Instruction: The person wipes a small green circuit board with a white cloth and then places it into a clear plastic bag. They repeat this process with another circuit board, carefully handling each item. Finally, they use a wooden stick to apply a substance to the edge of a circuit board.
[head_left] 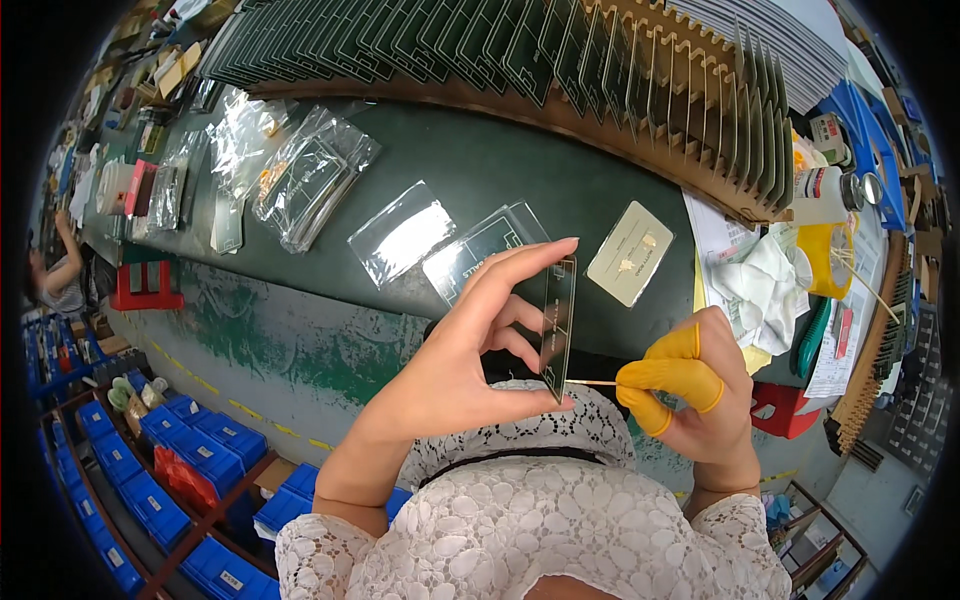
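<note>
My left hand (455, 360) grips a dark card (559, 325) with gold lines by its opposite edges, between the fingertips above and the thumb below. The card stands on edge, tilted in front of my body. Yellow finger cots cover fingers of my right hand (690, 385), which pinches a thin pale stick (592, 382). The stick's far end is at the card's lower part; I cannot tell whether it touches. Beyond my hands, a gold card (630, 254) rests on the green tabletop (440, 140). Clear plastic sleeves (402, 235) lie near a dark card in clear film (470, 255).
A long brown slotted rack (720, 190) holds rows of dark cards across the back. Bagged cards (315, 180) lie at left. On the right are a crumpled white cloth (755, 285), a yellow tape roll (825, 260) and a white bottle (825, 190). Blue bins (150, 500) stand lower left.
</note>
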